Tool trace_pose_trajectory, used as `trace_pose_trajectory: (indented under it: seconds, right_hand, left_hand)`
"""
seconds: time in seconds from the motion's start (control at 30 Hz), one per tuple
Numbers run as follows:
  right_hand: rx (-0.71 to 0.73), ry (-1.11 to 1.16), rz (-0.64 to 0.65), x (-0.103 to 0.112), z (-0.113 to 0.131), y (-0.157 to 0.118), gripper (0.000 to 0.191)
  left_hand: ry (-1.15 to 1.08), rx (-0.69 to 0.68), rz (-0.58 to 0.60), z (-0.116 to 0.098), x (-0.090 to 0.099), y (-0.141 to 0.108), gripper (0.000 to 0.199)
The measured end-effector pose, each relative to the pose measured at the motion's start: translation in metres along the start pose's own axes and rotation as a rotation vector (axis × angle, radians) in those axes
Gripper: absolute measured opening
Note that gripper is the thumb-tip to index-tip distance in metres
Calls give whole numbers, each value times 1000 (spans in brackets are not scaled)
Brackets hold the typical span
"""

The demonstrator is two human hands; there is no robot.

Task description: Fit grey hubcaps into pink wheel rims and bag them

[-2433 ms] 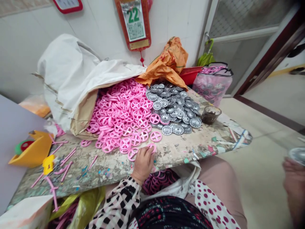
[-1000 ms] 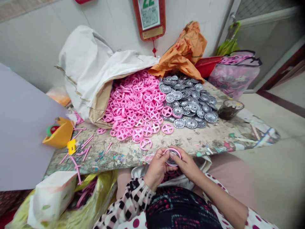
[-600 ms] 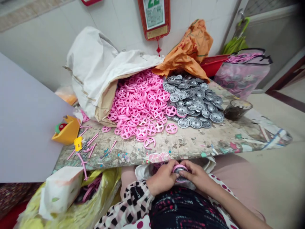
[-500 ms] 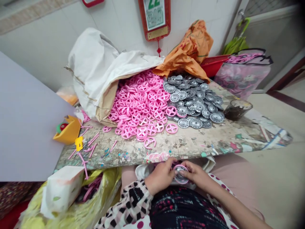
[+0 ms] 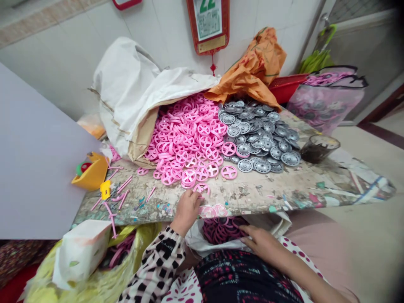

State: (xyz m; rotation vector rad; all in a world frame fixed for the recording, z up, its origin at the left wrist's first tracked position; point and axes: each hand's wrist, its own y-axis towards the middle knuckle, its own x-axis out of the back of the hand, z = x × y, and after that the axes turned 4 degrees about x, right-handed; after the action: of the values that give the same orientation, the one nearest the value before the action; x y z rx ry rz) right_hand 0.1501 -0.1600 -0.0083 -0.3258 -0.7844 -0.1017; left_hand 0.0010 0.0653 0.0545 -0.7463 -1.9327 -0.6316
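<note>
Just below the frame's centre, one pink wheel [image 5: 202, 189] lies on the tabletop [image 5: 246, 191] at the fingertips of the left grip [image 5: 187, 209], whether pinched I cannot tell, while the right grip [image 5: 263, 242], fingers parted, is lower right, beside dark-pink rings [image 5: 221, 230].

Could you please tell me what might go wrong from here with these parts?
The pink rings and grey discs lie in heaps that meet, so they might get mixed. The left hand is at the nearest ring, close to the table's front edge; a slip could brush it off. The brown cup beside the discs might tip if they slide.
</note>
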Motion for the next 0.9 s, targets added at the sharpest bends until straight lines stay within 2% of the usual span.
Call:
trace_pose_trajectory:
  seconds: [0.13, 0.23, 0.3, 0.37, 0.43, 0.57, 0.7, 0.8, 0.9]
  right_hand:
    - [0, 29, 31, -13, -8, -1, 44]
    - [-6, 49, 31, -21, -18, -1, 48]
    - [-6, 38, 45, -24, -23, 0, 51]
    - [-6, 30, 62, -27, -26, 1, 54]
    - [-3, 37, 61, -30, -30, 2, 53]
    - [14, 78, 10, -41, -39, 4, 50]
    - [16, 88, -29, -50, -47, 4, 49]
    - [20, 93, -28, -53, -51, 5, 49]
    - [15, 107, 4, -56, -55, 5, 51]
  left_hand:
    - [-53, -120, 4, -7, 10, -16, 24]
    - [-44, -99, -54, 5, 27, -27, 25]
    - [34, 16, -163, 26, 42, -29, 26]
    - [164, 185, -289, 56, 61, -27, 29]
    - [305, 367, -355, 87, 82, -23, 33]
    - [501, 625, -402, 138, 124, -14, 39]
    - [583, 799, -326, 167, 157, -4, 41]
    - [603, 827, -248, 177, 163, 4, 41]
    - [610, 797, -228, 175, 143, 7, 48]
